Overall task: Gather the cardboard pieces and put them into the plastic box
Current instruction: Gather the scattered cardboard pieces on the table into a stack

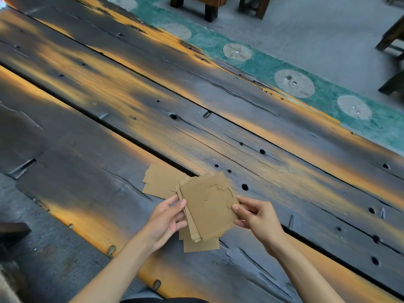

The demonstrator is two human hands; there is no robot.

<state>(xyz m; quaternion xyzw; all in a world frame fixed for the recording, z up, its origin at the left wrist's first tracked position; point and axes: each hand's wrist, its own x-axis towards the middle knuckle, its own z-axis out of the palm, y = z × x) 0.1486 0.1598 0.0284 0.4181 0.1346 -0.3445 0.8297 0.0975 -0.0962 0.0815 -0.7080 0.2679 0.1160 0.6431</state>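
A stack of brown cardboard pieces (207, 206) is held between both hands just above the dark wooden table (131, 106). My left hand (168, 221) grips the stack's left edge, thumb on top. My right hand (255, 217) pinches its right edge. The top piece has a curved cut line in it. Another cardboard piece (161, 180) lies flat on the table to the upper left of the stack. One more cardboard piece (201, 244) shows beneath the stack's lower end. No plastic box is in view.
The table is made of long weathered planks with gaps, holes and orange patches. Beyond its far edge runs a green strip (262, 64) with round pale discs, then grey floor. Dark wooden furniture legs (211, 12) stand at the top and right.
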